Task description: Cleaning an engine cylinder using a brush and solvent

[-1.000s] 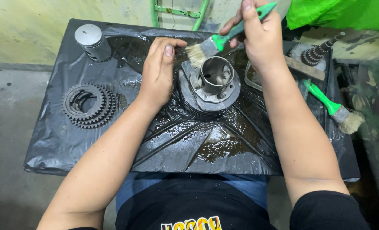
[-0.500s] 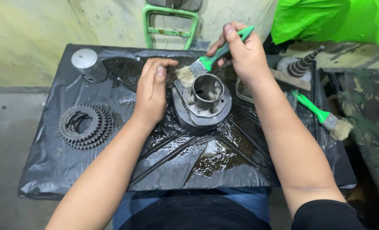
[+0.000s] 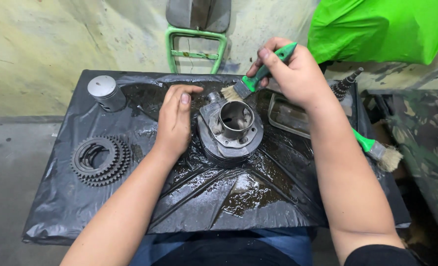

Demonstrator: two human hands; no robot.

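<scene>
The right hand (image 3: 298, 74) grips a green-handled brush (image 3: 251, 81) against the engine cylinder (image 3: 231, 130), just beside the left hand's (image 3: 174, 120) flat, open fingers.

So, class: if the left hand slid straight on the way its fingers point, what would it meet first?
The left hand points away from the body, beside the engine cylinder. Ahead lies only wet black plastic sheet, then probably the green metal frame beyond the edge; depth is unclear.
</scene>
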